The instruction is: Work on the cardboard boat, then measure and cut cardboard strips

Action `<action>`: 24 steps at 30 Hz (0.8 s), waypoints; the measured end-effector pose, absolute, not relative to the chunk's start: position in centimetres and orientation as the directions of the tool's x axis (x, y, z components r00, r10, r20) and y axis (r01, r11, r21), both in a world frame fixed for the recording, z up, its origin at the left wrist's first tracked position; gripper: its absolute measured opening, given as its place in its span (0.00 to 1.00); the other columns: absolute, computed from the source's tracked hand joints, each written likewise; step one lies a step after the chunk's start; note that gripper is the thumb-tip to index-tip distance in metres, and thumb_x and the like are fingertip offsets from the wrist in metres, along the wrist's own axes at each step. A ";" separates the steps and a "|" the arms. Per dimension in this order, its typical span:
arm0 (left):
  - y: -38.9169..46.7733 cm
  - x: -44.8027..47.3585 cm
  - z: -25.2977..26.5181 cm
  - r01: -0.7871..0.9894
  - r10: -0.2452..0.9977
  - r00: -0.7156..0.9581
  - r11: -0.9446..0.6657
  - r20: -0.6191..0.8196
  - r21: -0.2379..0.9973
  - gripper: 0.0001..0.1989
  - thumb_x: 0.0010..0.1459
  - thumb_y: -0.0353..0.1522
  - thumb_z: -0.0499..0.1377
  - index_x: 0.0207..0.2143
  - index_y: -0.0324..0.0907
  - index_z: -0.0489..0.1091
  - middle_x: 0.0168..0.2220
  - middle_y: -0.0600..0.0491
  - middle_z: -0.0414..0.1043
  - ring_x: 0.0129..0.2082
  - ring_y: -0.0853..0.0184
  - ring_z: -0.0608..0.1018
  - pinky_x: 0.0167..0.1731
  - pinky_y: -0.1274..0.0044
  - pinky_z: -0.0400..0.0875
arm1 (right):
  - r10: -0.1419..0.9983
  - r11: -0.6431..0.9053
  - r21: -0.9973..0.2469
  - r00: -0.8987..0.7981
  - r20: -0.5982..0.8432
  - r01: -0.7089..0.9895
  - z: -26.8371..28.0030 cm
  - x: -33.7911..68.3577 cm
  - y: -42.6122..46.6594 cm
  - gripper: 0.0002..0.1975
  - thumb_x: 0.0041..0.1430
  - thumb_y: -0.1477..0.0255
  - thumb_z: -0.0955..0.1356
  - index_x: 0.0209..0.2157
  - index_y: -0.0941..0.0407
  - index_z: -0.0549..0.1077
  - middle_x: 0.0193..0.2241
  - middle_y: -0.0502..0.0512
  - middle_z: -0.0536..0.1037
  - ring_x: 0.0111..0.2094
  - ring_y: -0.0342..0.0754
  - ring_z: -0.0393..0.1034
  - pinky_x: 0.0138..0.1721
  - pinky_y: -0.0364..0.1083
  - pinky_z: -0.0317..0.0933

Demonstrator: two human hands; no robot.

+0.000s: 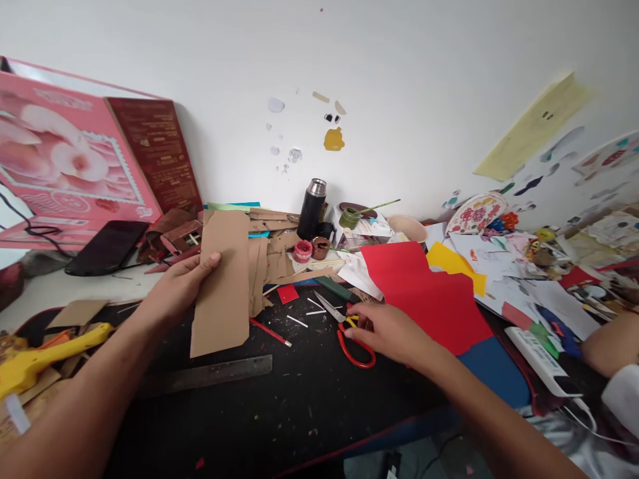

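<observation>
A long piece of brown cardboard [223, 293] is gripped along its left edge by my left hand [187, 276], with the thumb lying on its face. My right hand [382, 326] is at the handles of a pair of scissors [355, 358], fingers curled over the upper loop. The scissors have red handles with yellow inside, and their blades point away to the left, over the black mat [299, 412]. Just left of the blades lie several short white sticks [297, 321] and a small red square [287, 294]. A red pencil [271, 332] rests near the cardboard's right edge.
A metal ruler [224, 374] lies nearest me. Red paper [419, 293] spreads at right, beside a white power strip [539, 359]. Behind stand a black flask [312, 209] and paint jars [302, 251]. A yellow glue gun [50, 356] is at left. Another person's arm [612, 342] shows at far right.
</observation>
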State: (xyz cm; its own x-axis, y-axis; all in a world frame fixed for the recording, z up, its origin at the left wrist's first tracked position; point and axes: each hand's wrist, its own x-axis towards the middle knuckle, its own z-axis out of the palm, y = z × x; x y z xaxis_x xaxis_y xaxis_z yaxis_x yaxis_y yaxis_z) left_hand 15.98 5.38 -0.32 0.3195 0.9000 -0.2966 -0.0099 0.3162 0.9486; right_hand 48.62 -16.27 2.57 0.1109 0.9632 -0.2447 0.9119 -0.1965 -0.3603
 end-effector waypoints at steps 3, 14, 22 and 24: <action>5.5 16.1 -0.5 0.017 0.897 0.314 0.324 -0.313 0.946 0.31 0.52 0.52 0.74 0.46 0.37 0.77 0.32 0.47 0.85 0.30 0.56 0.86 0.28 0.72 0.80 | 0.942 -0.214 -0.266 0.126 -0.312 0.940 2.0 49.0 -17.8 0.22 0.65 0.61 0.75 0.58 0.52 0.79 0.44 0.60 0.85 0.39 0.56 0.79 0.34 0.46 0.59; 5.3 16.4 0.3 -0.014 0.908 0.290 0.319 -0.302 0.948 0.29 0.45 0.50 0.78 0.39 0.38 0.78 0.31 0.47 0.85 0.27 0.58 0.85 0.24 0.75 0.80 | 0.956 -0.260 -0.356 0.187 -0.228 0.898 -1.5 48.8 -18.7 0.17 0.62 0.70 0.74 0.53 0.56 0.80 0.35 0.56 0.83 0.33 0.52 0.76 0.30 0.46 0.56; 4.8 16.5 1.4 -0.185 0.909 0.248 0.384 -0.335 0.905 0.21 0.45 0.39 0.77 0.37 0.39 0.77 0.27 0.48 0.84 0.21 0.61 0.82 0.19 0.74 0.78 | 0.955 -0.291 -0.857 0.187 -0.231 0.425 -0.9 48.3 -18.7 0.20 0.59 0.60 0.76 0.48 0.58 0.81 0.32 0.52 0.78 0.33 0.48 0.72 0.34 0.44 0.64; 4.8 16.4 1.1 -0.230 0.895 0.288 0.410 -0.341 0.882 0.23 0.41 0.40 0.80 0.37 0.40 0.78 0.27 0.49 0.84 0.21 0.62 0.81 0.20 0.74 0.79 | 0.959 -0.277 -0.916 0.135 -0.248 0.289 -0.1 47.2 -18.0 0.24 0.57 0.56 0.77 0.48 0.57 0.81 0.32 0.52 0.78 0.31 0.46 0.70 0.31 0.43 0.63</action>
